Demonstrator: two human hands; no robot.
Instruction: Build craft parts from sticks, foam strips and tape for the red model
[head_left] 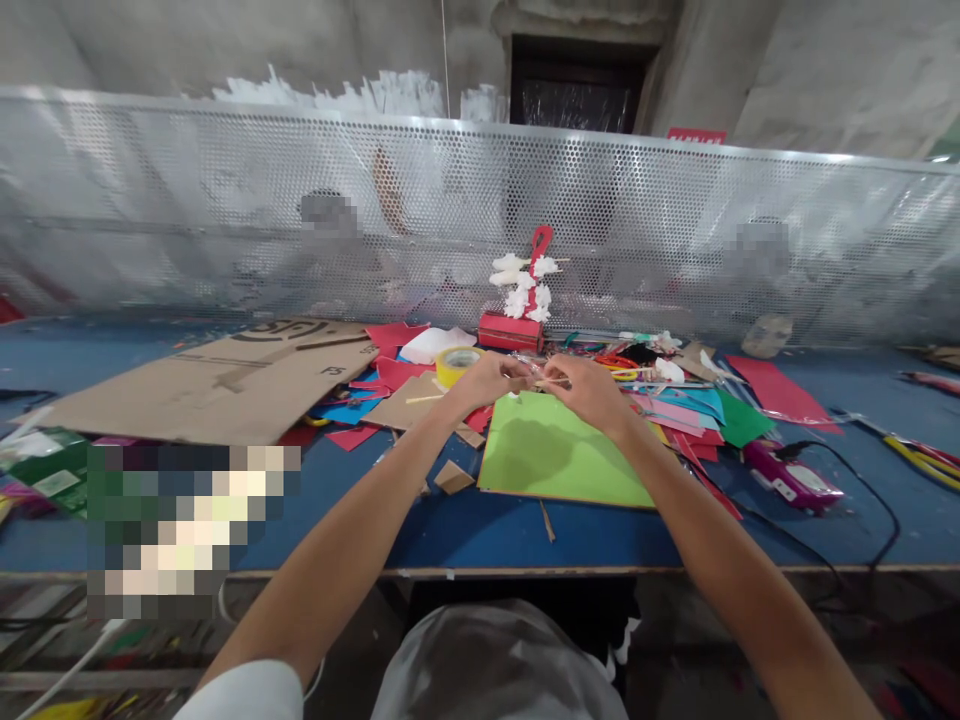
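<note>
Both my arms reach forward over a blue table [480, 535]. My left hand [487, 380] and my right hand [589, 388] meet above the far edge of a light green sheet [555, 450]. Each hand has its fingers pinched closed on a thin wooden stick [551, 381] that runs between them. A second thin stick [424, 399] lies on brown card just left of my left hand. A yellow tape roll [457, 364] sits behind my left hand. A red stand with white flowers [525, 295] rises behind the hands.
A big cardboard sheet [217, 385] covers the left of the table. Coloured paper scraps [697, 405] lie right of my hands, with a pink glue gun [791, 478] and its black cable. A perforated metal screen [225, 210] walls off the far side; people sit behind it.
</note>
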